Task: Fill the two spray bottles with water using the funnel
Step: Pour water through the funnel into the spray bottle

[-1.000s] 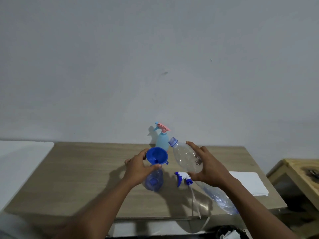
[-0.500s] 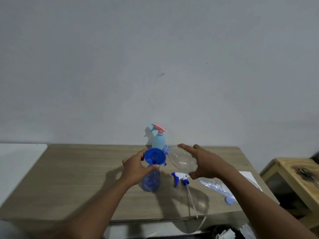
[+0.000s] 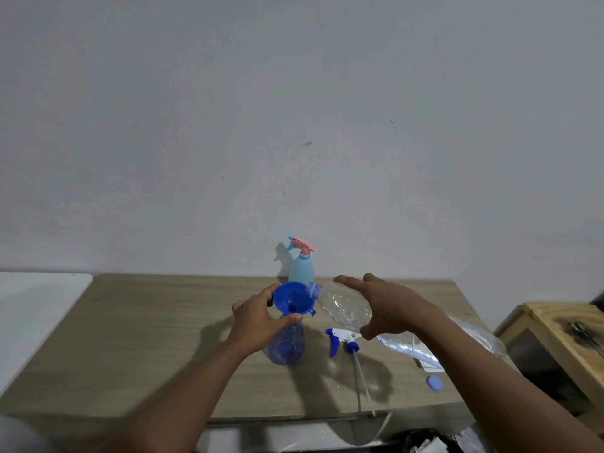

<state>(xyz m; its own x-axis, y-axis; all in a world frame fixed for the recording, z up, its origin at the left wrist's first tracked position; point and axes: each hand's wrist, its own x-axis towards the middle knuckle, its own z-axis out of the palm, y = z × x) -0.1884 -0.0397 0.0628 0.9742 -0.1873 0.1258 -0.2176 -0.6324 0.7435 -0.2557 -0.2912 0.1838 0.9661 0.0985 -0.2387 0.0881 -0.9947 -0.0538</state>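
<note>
Head view: left hand (image 3: 258, 317) grips the blue plastic funnel (image 3: 292, 300) seated in the translucent blue spray bottle (image 3: 287, 344). Right hand (image 3: 389, 310) holds a clear plastic water bottle (image 3: 343, 305) tipped, its mouth at the funnel rim.

Two bare forearms reach in from the lower edge, no sleeves, watches or rings visible on the left hand (image 3: 258, 317) or right hand (image 3: 387, 307).
</note>
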